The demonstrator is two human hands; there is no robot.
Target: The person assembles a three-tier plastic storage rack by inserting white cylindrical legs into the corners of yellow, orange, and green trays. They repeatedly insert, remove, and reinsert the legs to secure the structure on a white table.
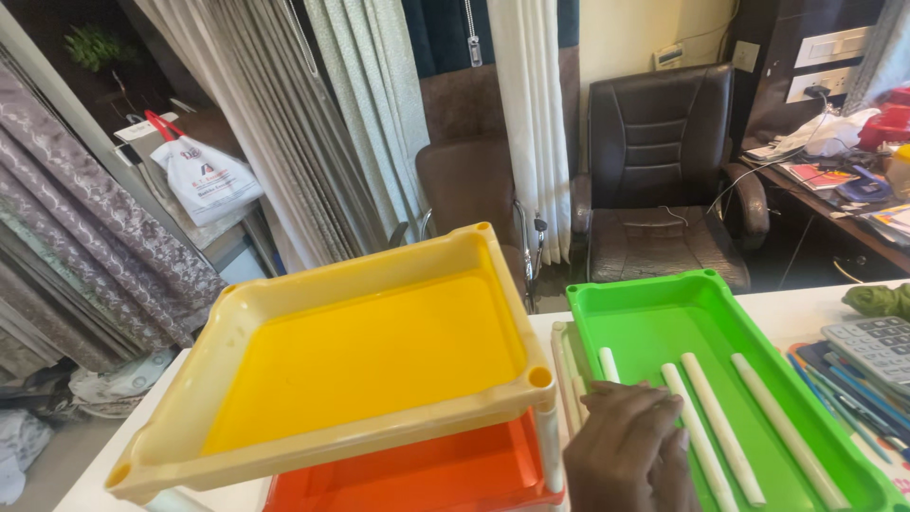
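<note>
**Head view: a hand rests in a green tray of white rods beside stacked yellow and orange trays**

Head camera looks down on a white table (806, 308) where one hand (627, 446) lies knuckles up on the near left part of a green tray (664, 318). Its fingers (654, 403) are stretched flat and together over the tray floor, covering the near end of a short white rod (608, 364); whether they pinch that rod cannot be told from this angle. Which of the person's hands this is also cannot be told, and no second hand shows.

Three longer white rods (722, 427) lie side by side in the same tray, just right of the hand, running from the middle of the tray toward the near right corner. A pale tray edge (561, 360) shows under the green tray's left rim.

Left of the hand, a yellow tray (379, 356) sits tilted on white corner posts (547, 441) above an orange tray (427, 474), its near right corner just beside the hand.

At the right edge of the table lie a calculator (877, 346) and a few pens (839, 393). Beyond the table stand a black office chair (664, 171), a brown chair (469, 185) and hanging curtains (313, 123).
</note>
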